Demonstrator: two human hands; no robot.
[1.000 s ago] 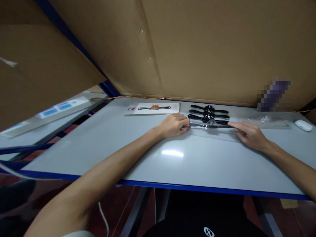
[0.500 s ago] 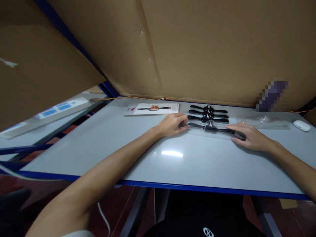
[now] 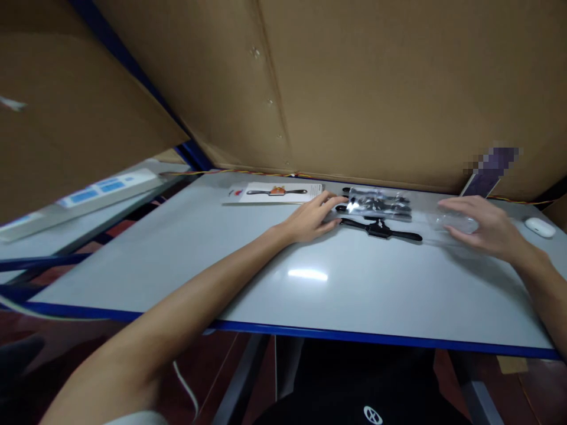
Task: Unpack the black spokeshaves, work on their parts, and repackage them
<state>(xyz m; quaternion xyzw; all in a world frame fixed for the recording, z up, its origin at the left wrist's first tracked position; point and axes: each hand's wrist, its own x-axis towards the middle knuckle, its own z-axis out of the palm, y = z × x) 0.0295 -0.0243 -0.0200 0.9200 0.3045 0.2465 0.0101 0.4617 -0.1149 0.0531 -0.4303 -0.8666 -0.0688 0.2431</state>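
Black two-handled tool lies bare mid-bench, looks stiff, lightish; grab a handle. Left hand touches its end, fingers loose; right hand spread over clear bag.

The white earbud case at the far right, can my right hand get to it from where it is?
Probably yes: the right hand hovers just left of the white case, with only bare table between them.

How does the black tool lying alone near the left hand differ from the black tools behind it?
The lone black tool lies bare on the table; the row of black tools lies under a clear plastic bag. The lone one sits nearer the person, its tip by the left hand; the row sits nearer the cardboard wall. All are black, long-handled and lie flat.
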